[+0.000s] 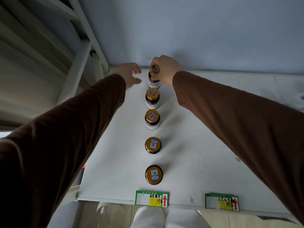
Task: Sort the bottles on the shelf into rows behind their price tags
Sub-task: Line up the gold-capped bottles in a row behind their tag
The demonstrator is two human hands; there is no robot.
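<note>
Right hand (166, 69) grips the rearmost bottle (154, 79), upright, heading a straight row behind the green price tag (152, 199); left hand (130, 74) loose, holding nothing.

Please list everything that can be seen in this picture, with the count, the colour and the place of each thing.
bottles: five, dark glass with gold caps and white labels, upright in one row on the shelf behind the left price tag; nearest bottle, next, middle, fourth, rear bottle
left price tag: one, green with yellow patch and red arrow, on the shelf's front edge
right price tag: one, same colours, on the front edge further right, no bottles behind it
shelf: one, white, against a pale blue wall
shelf frame: white, at the left
right hand: brown sleeve, grips the rear bottle's cap
left hand: brown sleeve, fingers loosely spread, left of the rear bottle, holding nothing
</note>
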